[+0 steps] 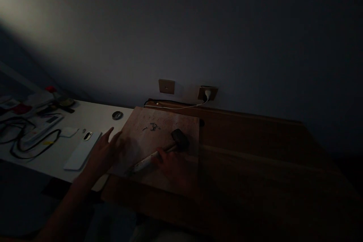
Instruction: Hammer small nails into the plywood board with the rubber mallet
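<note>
My right hand (pixel 171 164) is wrapped around the handle of a hammer (pixel 147 162), close to its dark, blocky head. The hammer lies slantwise over a pinkish-brown board (pixel 167 118), its head toward the right. At the board's left edge is my left hand (pixel 106 151), fingers spread and holding nothing; the dim light hides whether its fingertips touch the board. A small heap of metal pieces (pixel 154 126), like nails or screws, rests on the upper middle of the board.
Left of the board, a white table (pixel 93 113) bears a phone (pixel 81 153), a tape roll (pixel 117 115), a power strip (pixel 42 126) and looped black cable (pixel 21 147). Brown wooden tabletop (pixel 241 132) extends right. A white plug (pixel 208 93) sits in the wall socket, its cord trailing behind the board.
</note>
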`<state>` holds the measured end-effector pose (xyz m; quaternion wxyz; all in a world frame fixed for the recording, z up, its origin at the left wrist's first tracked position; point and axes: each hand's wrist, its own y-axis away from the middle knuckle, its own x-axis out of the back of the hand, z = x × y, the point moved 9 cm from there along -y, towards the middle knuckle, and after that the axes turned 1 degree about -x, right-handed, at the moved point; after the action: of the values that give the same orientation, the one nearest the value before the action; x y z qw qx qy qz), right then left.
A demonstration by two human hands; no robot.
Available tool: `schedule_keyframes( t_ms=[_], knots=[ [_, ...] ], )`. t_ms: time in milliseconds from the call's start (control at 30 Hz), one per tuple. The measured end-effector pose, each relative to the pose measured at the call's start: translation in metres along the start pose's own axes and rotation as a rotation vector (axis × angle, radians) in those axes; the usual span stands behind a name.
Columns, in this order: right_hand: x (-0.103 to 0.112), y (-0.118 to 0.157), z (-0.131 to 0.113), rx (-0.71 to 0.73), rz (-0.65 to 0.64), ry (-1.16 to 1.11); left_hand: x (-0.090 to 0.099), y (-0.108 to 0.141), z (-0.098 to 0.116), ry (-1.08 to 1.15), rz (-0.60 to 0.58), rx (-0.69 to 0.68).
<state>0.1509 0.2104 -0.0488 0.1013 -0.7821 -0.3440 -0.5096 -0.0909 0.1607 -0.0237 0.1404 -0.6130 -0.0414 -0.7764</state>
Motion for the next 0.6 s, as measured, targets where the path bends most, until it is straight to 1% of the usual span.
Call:
schedule_keyframes(
  t_ms=[33, 100, 167, 200, 300, 400, 467, 533, 600],
  knots=[
    [-0.002, -0.001, 0.003, -0.023, 0.006, 0.004, -0.009, -0.013, -0.006, -0.079, -0.002, 0.001],
    [-0.004, 0.001, 0.009, -0.068, 0.028, -0.020, -0.027, -0.027, -0.008, -0.137, -0.041, -0.030],
    [-0.005, 0.008, 0.016, -0.125, 0.052, -0.072, -0.039, -0.031, -0.001, -0.114, -0.056, -0.066],
    [-0.006, 0.012, 0.020, -0.158, 0.064, -0.101, -0.042, -0.030, 0.001, -0.094, -0.053, -0.062],
    [-0.010, 0.026, 0.037, -0.243, 0.092, -0.225, -0.040, -0.030, -0.005, -0.073, 0.004, 0.057],
    [-0.015, 0.039, 0.058, -0.254, 0.159, -0.444, -0.032, -0.036, -0.016, -0.069, 0.097, 0.151],
    [-0.020, 0.046, 0.071, -0.231, 0.182, -0.651, -0.035, -0.044, -0.017, -0.035, 0.071, 0.148],
    [-0.027, 0.054, 0.082, -0.240, 0.157, -0.874, -0.039, -0.050, -0.012, -0.026, 0.039, 0.129],
    [-0.031, 0.065, 0.090, -0.281, 0.145, -1.028, -0.039, -0.052, -0.003, -0.058, 0.065, 0.119]
  ],
)
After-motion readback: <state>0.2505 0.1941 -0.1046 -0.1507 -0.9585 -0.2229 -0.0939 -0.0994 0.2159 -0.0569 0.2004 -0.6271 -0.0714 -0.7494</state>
